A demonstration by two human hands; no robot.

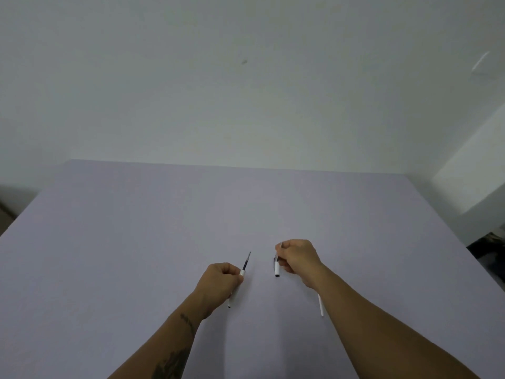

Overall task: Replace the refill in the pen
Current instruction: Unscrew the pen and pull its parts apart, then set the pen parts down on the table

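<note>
Left hand (218,280) fingers clamp the pen barrel (235,292), refill (246,262) protruding; right hand (297,259) fingers clamp the tip section (277,268). Draw the refill straight out.

Head view, perhaps steeply downward

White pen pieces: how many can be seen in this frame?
3. One with a dark refill sticking out, in the left hand; a short piece in the right hand; a thin white stick on the table beside the right wrist. The hands may hide more.
</note>
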